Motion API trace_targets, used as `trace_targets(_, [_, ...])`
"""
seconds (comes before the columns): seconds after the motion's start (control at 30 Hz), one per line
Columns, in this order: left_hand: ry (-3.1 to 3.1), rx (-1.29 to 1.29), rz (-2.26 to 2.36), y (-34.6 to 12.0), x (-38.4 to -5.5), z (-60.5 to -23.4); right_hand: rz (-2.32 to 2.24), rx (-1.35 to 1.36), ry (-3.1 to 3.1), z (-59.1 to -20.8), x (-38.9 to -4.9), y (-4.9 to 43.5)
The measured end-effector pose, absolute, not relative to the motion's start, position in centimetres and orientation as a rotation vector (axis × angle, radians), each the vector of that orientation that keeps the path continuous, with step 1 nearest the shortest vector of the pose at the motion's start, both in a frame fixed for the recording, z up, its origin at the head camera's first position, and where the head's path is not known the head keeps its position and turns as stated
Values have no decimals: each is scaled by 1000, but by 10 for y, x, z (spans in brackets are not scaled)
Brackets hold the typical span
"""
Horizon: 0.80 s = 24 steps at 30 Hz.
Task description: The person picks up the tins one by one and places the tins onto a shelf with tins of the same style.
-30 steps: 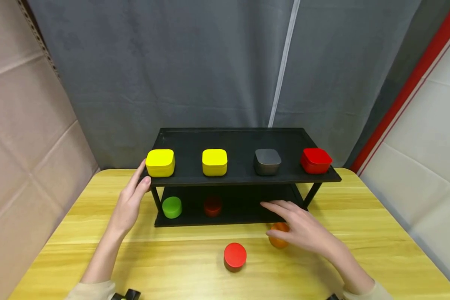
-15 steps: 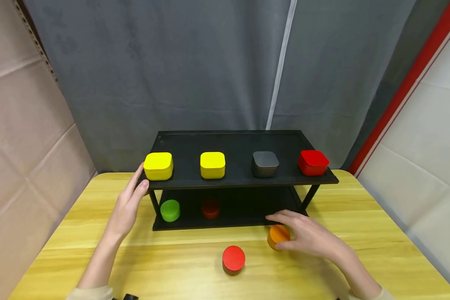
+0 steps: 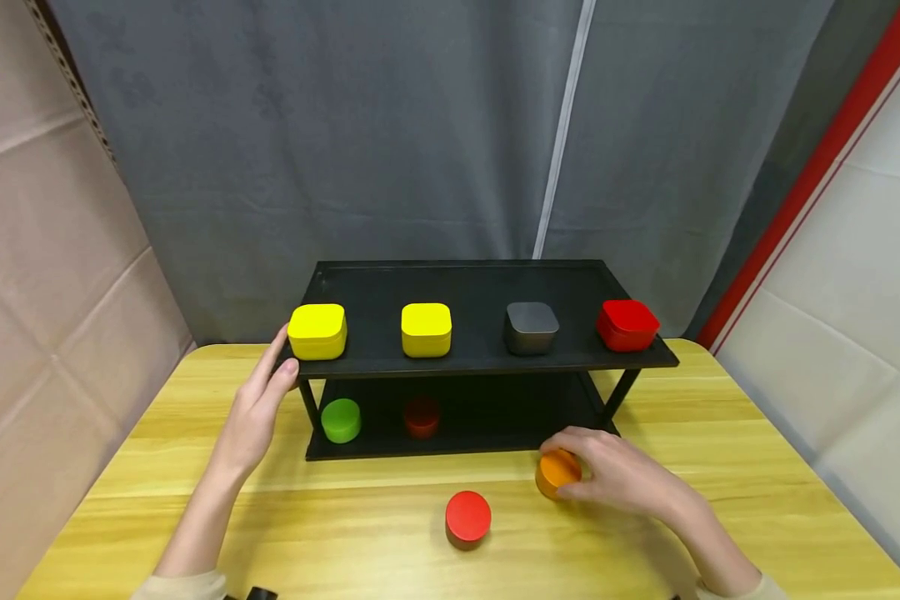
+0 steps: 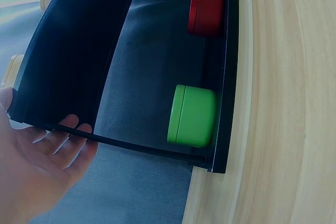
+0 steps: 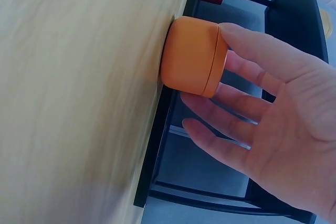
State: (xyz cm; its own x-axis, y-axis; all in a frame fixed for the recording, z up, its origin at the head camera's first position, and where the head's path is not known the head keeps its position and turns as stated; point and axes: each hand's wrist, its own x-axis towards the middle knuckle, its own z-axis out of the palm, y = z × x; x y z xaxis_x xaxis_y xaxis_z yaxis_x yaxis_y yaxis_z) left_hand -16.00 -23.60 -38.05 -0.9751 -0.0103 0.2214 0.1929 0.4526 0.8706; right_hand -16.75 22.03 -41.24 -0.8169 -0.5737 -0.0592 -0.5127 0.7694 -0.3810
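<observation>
On the table in front of a black two-tier shelf (image 3: 450, 364) stands a small orange round tin (image 3: 557, 473). My right hand (image 3: 618, 471) reaches around it, thumb on the near side and fingers curled at the far side; the thumb meets the lid edge of the tin (image 5: 191, 56) in the right wrist view. My left hand (image 3: 251, 417) grips the left end of the upper tier, with fingers (image 4: 76, 140) curled under its edge in the left wrist view. A red round tin (image 3: 467, 518) stands on the table left of the orange one.
Along the upper tier sit two yellow square tins, one left (image 3: 317, 333) and one further right (image 3: 426, 332), then a dark grey tin (image 3: 531, 329) and a red square tin (image 3: 627, 325). A green round tin (image 3: 341, 421) and a dark red tin (image 3: 422, 417) occupy the lower tier.
My right hand has drawn back from the lower tier's front edge and closed its fingers around the orange tin. The left hand keeps its hold on the shelf.
</observation>
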Motion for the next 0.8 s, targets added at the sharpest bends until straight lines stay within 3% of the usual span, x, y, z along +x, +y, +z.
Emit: trace_targets(0.8, [-2514, -142, -1544, -236, -161, -380, -539, -910, 2953, -412, -177, 212])
